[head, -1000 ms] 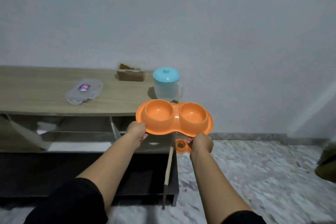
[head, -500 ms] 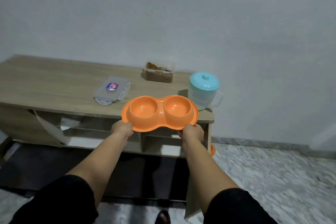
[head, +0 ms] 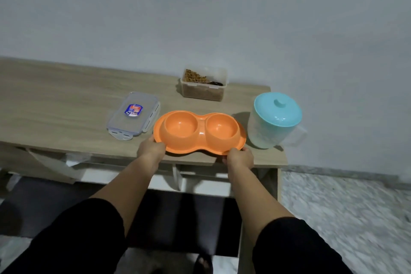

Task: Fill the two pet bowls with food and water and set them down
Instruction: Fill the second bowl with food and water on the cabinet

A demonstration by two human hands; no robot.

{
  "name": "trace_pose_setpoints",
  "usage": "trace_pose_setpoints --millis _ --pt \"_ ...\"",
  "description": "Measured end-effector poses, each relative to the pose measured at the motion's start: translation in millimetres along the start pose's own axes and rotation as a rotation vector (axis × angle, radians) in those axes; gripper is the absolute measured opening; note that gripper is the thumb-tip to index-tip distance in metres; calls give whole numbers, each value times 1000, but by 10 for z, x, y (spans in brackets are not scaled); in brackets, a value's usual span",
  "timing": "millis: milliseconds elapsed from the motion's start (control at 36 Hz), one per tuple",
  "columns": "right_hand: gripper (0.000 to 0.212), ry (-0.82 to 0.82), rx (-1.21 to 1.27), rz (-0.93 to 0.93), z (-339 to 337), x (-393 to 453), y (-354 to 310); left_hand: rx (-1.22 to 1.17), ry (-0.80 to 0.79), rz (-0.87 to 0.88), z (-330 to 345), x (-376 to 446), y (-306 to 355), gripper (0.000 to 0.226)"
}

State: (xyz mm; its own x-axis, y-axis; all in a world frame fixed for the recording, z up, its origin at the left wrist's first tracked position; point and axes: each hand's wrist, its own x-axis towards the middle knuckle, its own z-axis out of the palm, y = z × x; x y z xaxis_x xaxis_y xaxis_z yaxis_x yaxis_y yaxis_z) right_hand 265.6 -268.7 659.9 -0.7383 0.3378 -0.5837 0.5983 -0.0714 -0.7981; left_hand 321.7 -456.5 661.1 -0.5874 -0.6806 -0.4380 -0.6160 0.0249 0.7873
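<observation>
An orange double pet bowl (head: 199, 132) with two empty round wells lies at the front edge of the wooden table (head: 55, 113). My left hand (head: 151, 148) grips its near left rim and my right hand (head: 239, 157) grips its near right rim. Behind it stands an open clear container of brown pet food (head: 203, 83) with a dark scoop inside. To the right stands a clear jug with a light blue lid (head: 275, 119); I cannot tell its water level.
The clear container lid (head: 133, 115) with a blue sticker lies flat left of the bowl. A grey wall rises right behind the table. Shelves sit under the tabletop, a dark mat lies below, and marble floor (head: 347, 213) spreads to the right.
I have carried the orange bowl forward and down from mid-air onto the table's front edge, between the lid and the jug. The view has moved closer and tilted down.
</observation>
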Motion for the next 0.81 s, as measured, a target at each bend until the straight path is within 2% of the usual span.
trace_pose_setpoints --millis 83,278,417,583,667,806 --pt "44 22 -15 7 102 71 -10 18 -11 -4 10 123 6 36" --pt "36 94 -76 -1 211 135 25 171 -60 3 -17 292 16 32" --pt "38 145 -89 -9 305 117 44 236 -89 20 -53 377 21 35" --pt "41 177 -102 -13 360 54 20 287 -117 46 -86 402 58 22" --pt "45 185 -130 -17 376 50 12 301 -121 40 -100 426 64 33" --pt "37 173 -164 -47 393 19 26 327 -147 34 -162 456 85 40"
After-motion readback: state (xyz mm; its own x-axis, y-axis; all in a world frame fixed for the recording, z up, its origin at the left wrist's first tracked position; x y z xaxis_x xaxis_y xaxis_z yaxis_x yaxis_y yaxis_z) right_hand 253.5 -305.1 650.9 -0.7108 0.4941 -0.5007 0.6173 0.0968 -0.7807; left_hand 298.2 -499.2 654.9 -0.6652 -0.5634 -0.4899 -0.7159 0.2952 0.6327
